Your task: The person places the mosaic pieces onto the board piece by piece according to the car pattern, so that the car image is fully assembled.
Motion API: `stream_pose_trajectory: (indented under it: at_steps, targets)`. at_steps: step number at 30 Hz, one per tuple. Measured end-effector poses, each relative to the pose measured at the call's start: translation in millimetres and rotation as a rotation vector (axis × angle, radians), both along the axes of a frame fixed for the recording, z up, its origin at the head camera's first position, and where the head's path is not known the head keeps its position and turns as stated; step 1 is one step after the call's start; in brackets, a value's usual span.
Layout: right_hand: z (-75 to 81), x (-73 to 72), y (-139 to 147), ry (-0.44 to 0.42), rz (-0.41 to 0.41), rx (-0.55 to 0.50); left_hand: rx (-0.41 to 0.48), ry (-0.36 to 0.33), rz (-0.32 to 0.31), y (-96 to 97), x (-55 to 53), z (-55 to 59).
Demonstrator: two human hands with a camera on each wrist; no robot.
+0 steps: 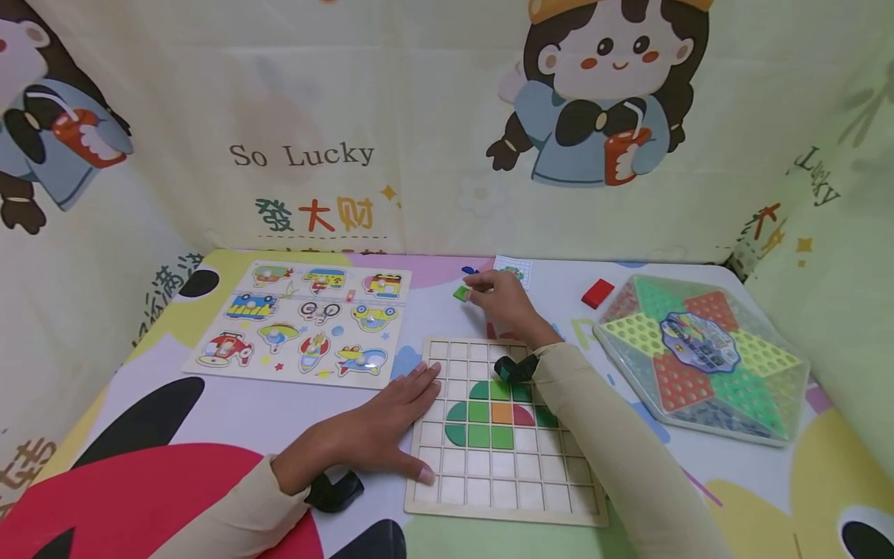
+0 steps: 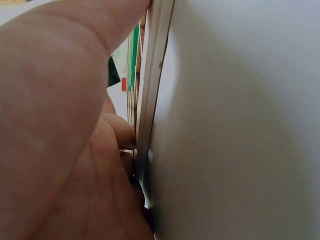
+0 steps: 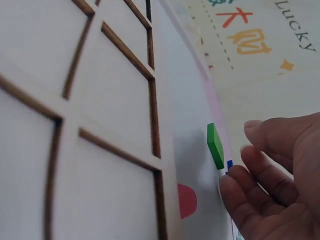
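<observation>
A wooden grid board (image 1: 454, 505) lies before me, holding several green square and rounded tiles, an orange square tile (image 1: 501, 412) and a red rounded tile (image 1: 522, 415). My left hand (image 1: 377, 427) rests along the board's left edge, fingers spread and thumb near the lower corner. Past the far edge of the board, my right hand (image 1: 504, 301) is beside a loose green square tile (image 1: 461, 293). In the right wrist view, a gap shows between its loosely bent fingers and that green tile (image 3: 215, 146). Blue pieces (image 1: 469, 270) lie just behind.
To the left lies a vehicle puzzle board (image 1: 300, 326). A small printed pattern card (image 1: 518, 269) sits behind my right hand. Red tiles (image 1: 597, 293) are to the right, next to a hexagonal Chinese checkers box (image 1: 698, 353). A printed cloth wall (image 1: 433, 116) stands behind the table.
</observation>
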State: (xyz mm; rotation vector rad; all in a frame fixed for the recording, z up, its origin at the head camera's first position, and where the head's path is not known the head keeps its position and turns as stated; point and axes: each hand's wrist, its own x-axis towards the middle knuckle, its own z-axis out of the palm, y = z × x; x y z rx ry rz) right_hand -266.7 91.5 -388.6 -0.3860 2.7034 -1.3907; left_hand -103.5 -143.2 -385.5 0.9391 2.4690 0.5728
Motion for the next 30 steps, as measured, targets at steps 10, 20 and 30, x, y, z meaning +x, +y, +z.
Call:
stream_pose_trajectory:
  at_steps: [10, 20, 30]
  targets:
    - [6.8, -5.8, -14, -0.062, 0.021, 0.085, 0.000, 0.005, -0.002, 0.0, -1.0, -2.2]
    - [3.0, -4.6, -21, -0.090, -0.017, 0.092, 0.002, 0.011, -0.009, -0.2, -2.0, -3.1]
    - [-1.6, -7.1, -29, -0.069, -0.016, 0.200, 0.005, -0.001, -0.014, -0.6, -1.4, -1.0]
